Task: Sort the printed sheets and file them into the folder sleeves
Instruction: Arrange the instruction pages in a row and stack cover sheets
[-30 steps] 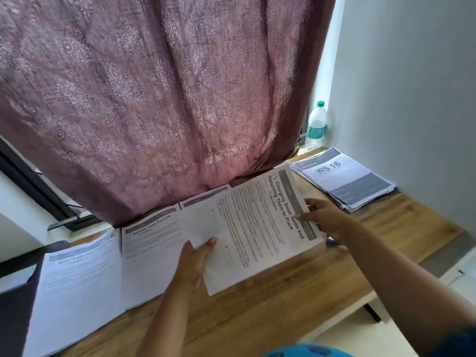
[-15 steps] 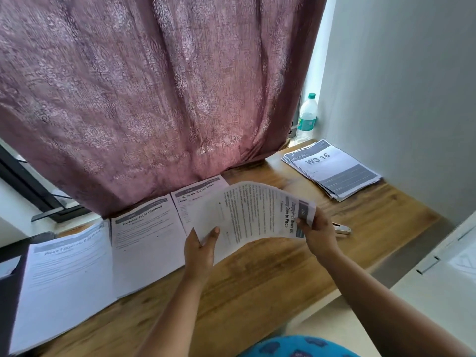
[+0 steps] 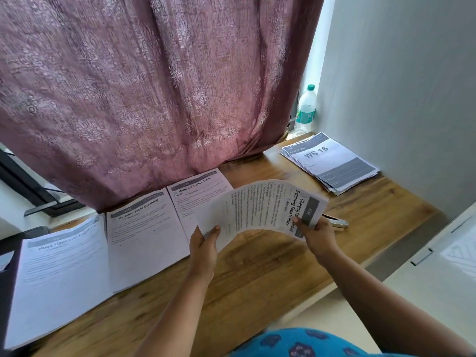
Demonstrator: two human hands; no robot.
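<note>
Lifted off the worktop [image 3: 257, 274] since a second earlier, the sheet [image 3: 260, 210] bowed between both hands: left hand [image 3: 204, 247] pinched its near-left corner, right hand [image 3: 318, 234] gripped its header edge. Three sheets [image 3: 144, 235] lay left of the left hand; a stack [image 3: 332, 163] beyond the right.

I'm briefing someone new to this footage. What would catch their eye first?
The big mauve curtain fills the upper frame. Below it, both hands, left hand and right hand, hold a curled printed sheet above the wooden table, with three sheets lying at left.
</note>
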